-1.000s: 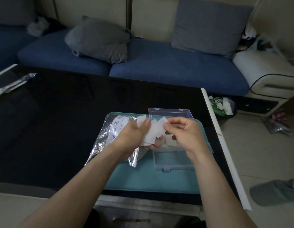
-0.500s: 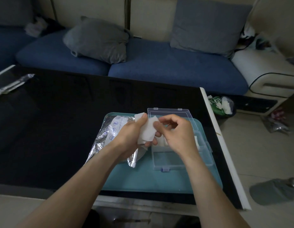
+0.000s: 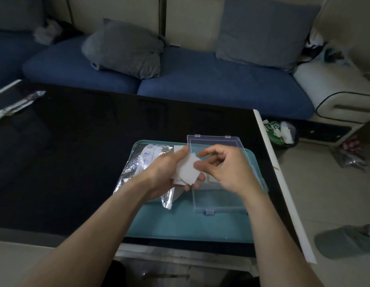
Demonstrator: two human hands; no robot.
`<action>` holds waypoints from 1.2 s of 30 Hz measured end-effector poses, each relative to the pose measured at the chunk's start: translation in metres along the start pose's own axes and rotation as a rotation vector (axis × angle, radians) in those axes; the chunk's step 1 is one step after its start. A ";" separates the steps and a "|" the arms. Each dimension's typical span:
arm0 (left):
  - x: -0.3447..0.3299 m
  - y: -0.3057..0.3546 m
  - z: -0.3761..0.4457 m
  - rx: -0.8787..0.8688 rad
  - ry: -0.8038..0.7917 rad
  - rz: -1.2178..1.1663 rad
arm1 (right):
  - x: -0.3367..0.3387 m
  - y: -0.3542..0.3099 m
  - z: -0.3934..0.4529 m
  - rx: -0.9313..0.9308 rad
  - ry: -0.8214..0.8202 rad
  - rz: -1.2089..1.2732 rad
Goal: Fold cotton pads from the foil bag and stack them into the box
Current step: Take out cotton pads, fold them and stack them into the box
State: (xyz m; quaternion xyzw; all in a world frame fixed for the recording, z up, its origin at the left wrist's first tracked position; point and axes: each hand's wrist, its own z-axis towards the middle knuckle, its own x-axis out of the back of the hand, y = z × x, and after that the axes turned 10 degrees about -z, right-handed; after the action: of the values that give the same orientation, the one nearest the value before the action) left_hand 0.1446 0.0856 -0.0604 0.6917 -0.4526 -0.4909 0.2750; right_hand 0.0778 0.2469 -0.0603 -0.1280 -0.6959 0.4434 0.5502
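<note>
Both of your hands meet over the teal tray (image 3: pixel 180 228), and the cotton pad (image 3: pixel 187 169) sits between them: your left hand (image 3: pixel 169 172) holds it from the left, thumb on top and fingers curled under, while your right hand (image 3: pixel 223 168) pinches its right edge with the thumb, the other fingers loosely curled above. What matters for the coming move is that the clear box (image 3: pixel 219 201) lies directly below and slightly to the right of the pad, under your right hand, with its lid standing open at the far side. So your right hand is the nearer one to carry the pad down; the left would have to cross over. The pad looks part folded, its long side running roughly toward you, though the crease itself is hard to make out. White shapes show through the box wall near your right palm, probably pads already stacked. The foil bag (image 3: pixel 134 168) lies on the tray under your left wrist, just beside the box.
</note>
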 end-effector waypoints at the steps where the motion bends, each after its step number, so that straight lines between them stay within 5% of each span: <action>1: 0.001 0.000 0.000 0.000 -0.005 0.004 | -0.002 -0.001 0.000 0.011 0.010 -0.037; 10: 0.002 -0.006 0.004 -0.101 0.076 0.114 | 0.000 0.001 0.000 0.038 0.043 -0.141; 14: 0.006 -0.005 0.005 -0.064 0.136 0.125 | 0.017 -0.001 -0.004 0.046 -0.035 0.035; 21: -0.001 0.002 -0.003 0.098 -0.163 -0.005 | 0.022 -0.002 -0.009 0.060 -0.167 0.141; 28: 0.005 -0.001 -0.001 0.206 -0.338 0.027 | 0.004 -0.007 -0.008 0.125 0.019 -0.023; 36: 0.003 0.001 -0.002 0.033 -0.130 0.029 | 0.013 0.000 -0.004 0.038 -0.125 0.003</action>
State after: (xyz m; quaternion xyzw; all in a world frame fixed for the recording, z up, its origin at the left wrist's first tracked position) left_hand 0.1466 0.0823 -0.0604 0.6562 -0.4873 -0.5234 0.2407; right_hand 0.0770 0.2572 -0.0518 -0.0905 -0.7204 0.4643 0.5073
